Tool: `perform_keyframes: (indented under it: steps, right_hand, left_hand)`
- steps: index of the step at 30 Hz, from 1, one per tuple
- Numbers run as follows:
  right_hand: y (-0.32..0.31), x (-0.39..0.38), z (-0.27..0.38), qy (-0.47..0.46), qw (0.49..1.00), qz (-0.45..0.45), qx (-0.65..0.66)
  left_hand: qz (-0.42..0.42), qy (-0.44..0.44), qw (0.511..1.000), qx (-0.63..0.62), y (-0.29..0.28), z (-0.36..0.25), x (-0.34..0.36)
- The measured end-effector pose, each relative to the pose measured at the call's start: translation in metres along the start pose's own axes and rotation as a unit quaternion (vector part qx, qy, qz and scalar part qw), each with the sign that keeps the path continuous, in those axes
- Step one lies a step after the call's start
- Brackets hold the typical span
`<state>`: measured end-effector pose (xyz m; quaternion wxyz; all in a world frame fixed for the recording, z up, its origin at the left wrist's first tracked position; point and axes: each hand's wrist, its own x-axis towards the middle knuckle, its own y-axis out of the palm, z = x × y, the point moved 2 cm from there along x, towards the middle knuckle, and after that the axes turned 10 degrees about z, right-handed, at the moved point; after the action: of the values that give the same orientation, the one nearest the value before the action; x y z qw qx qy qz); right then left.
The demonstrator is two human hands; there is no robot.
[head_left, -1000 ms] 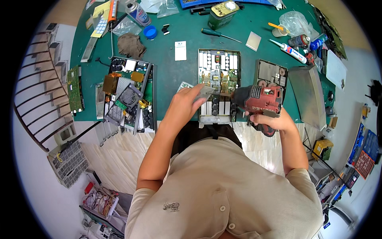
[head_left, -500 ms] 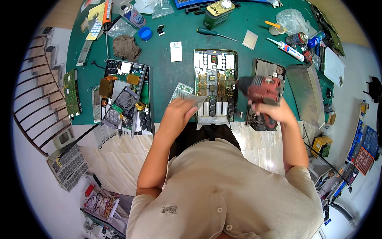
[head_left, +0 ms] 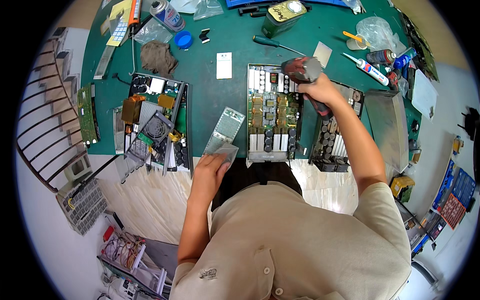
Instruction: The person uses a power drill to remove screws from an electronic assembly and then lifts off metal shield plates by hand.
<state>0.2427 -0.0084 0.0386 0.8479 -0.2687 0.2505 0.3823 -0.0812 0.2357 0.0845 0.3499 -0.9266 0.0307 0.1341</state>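
My left hand (head_left: pixel 210 172) is closed on a small grey translucent piece, possibly a bag (head_left: pixel 227 153), at the table's front edge, against a perforated metal panel (head_left: pixel 223 127). My right hand (head_left: pixel 320 92) is wrapped round a red and black power drill (head_left: pixel 301 71), held over the upper right of an open metal-cased circuit unit (head_left: pixel 273 112) in the middle; the drill's tip is hard to make out. To the right lies a second open unit (head_left: pixel 334 140), partly hidden by my arm. On the left an open unit (head_left: pixel 155 125) has a fan and copper-coloured parts.
The green table (head_left: pixel 210 95) also holds a screwdriver (head_left: pixel 266 41), metal can (head_left: pixel 281 19), brown rag (head_left: pixel 156 58), blue cap (head_left: pixel 183 39), sealant tube (head_left: pixel 370 68), spray cans (head_left: pixel 167 15), and a metal cover (head_left: pixel 386 127) on the right. A staircase railing (head_left: pixel 37 130) stands left.
My left hand has moved down and left with the translucent piece. My right hand has carried the drill up and forward, turning it, from the right side toward the middle unit's upper end.
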Motion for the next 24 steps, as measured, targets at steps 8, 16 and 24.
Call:
perform_keyframes:
  steps: [8,16,24]
  right_hand:
    - [0.031,0.076,0.000,-0.018,0.997,0.029,-0.075]
    - [0.033,0.096,-0.004,0.010,0.991,0.027,-0.132]
    - [0.037,0.101,0.013,-0.004,0.970,0.053,-0.236]
  left_hand:
    - [-0.019,-0.026,0.999,-0.032,0.004,0.006,-0.013]
    - [-0.023,-0.052,0.998,-0.031,0.003,0.017,-0.023]
    - [-0.023,-0.046,0.998,-0.037,0.000,0.019,-0.021]
